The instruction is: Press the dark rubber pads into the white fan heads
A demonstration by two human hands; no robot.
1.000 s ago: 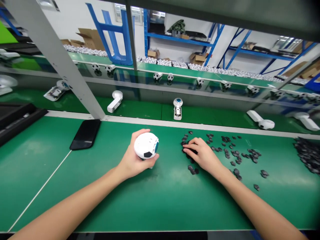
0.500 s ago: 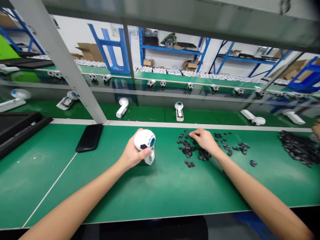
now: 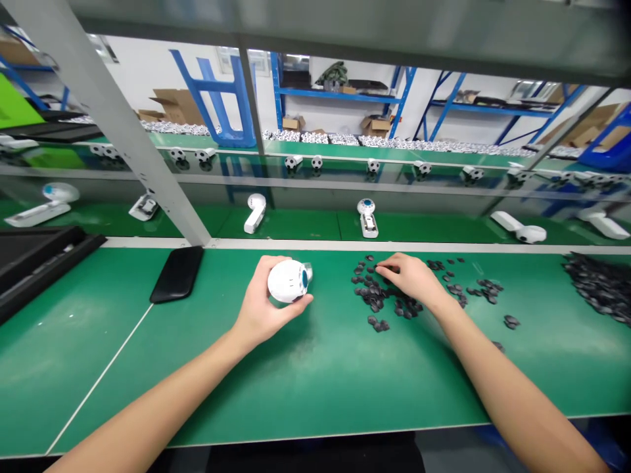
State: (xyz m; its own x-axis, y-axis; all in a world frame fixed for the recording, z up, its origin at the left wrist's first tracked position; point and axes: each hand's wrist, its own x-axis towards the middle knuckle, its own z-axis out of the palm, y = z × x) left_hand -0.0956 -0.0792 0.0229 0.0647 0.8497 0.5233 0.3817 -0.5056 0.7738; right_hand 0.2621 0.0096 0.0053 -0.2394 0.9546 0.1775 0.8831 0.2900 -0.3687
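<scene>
My left hand [image 3: 259, 305] is wrapped round a white plastic device with a ball-shaped head [image 3: 286, 281], held above the green bench. The ball has a blue round part on its right side, and the device's handle is mostly hidden behind it. My right hand [image 3: 411, 277] is low over a scatter of small black plastic pieces [image 3: 372, 295], thumb and forefinger pinched together. Whether a piece is between those fingertips is too small to tell. More black pieces [image 3: 488, 289] lie to the right of my wrist.
A black phone-like slab [image 3: 177, 274] lies left, near a grey metal post [image 3: 167, 190]. Behind the bench's pale edge strip, several white devices [image 3: 367, 220] rest on a green belt [image 3: 305, 226]. A black heap [image 3: 599, 282] sits far right; a black tray [image 3: 44, 263] far left.
The device in my left hand has turned, its black patch and handle now mostly out of sight. White devices on the belt have shifted right. My right hand remains at the black pieces.
</scene>
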